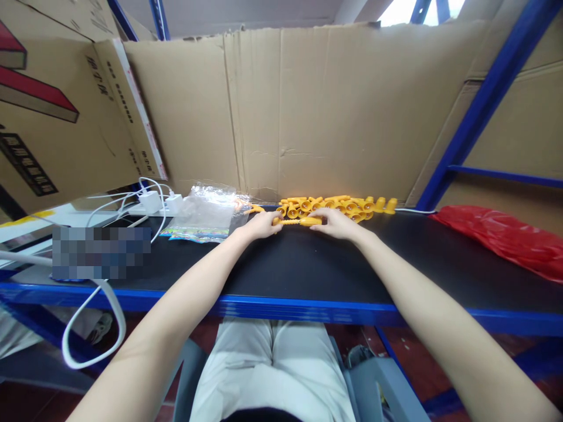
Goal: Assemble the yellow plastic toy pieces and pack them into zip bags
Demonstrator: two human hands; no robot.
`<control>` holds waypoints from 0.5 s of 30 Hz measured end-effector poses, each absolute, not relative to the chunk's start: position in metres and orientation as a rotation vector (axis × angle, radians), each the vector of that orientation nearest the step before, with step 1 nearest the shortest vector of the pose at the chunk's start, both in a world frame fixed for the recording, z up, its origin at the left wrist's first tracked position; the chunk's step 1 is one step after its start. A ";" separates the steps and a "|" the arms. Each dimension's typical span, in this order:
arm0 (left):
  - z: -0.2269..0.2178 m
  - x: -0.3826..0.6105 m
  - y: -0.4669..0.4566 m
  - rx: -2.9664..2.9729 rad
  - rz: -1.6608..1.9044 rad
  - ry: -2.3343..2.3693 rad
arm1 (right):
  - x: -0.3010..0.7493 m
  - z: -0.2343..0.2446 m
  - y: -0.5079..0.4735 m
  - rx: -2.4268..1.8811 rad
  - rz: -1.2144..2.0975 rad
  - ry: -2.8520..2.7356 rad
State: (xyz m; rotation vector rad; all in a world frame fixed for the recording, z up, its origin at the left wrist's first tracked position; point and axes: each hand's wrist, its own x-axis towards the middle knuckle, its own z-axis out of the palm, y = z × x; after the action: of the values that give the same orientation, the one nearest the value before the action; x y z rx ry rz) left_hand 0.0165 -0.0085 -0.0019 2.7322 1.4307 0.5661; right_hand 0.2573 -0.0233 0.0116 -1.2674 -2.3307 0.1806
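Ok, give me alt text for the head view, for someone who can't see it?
A person's left hand and right hand hold slender yellow plastic, one piece or two in line, over a black tabletop. Just beyond lies a pile of yellow pieces; clear plastic packaging is to the left, red plastic to the right, with cardboard behind.

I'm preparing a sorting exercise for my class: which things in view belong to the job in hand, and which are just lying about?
Likely in use:
yellow pieces held between the left hand and right hand
pile of yellow parts behind them
perhaps the clear plastic packaging, nearer the left hand

Apparently just lying about:
red plastic
white plugs
printed cardboard box
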 end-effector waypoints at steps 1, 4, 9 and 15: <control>-0.002 0.016 -0.008 2.741 0.576 1.436 | 0.257 0.011 -0.023 -1.278 0.194 -2.342; -0.003 0.016 -0.006 2.781 0.641 1.481 | 0.257 0.009 -0.022 -1.270 0.208 -2.364; -0.001 0.020 -0.009 2.777 0.666 1.506 | 0.256 0.005 -0.020 -1.189 0.265 -2.287; -0.001 0.017 -0.009 2.785 0.665 1.592 | 0.262 0.006 -0.020 -1.158 0.731 -2.065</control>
State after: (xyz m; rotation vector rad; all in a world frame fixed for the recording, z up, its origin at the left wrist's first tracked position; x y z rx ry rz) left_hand 0.0175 -0.0093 -0.0009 2.7854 1.5920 0.6646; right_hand 0.2620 -0.0203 0.0057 -1.1580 -2.0651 0.7312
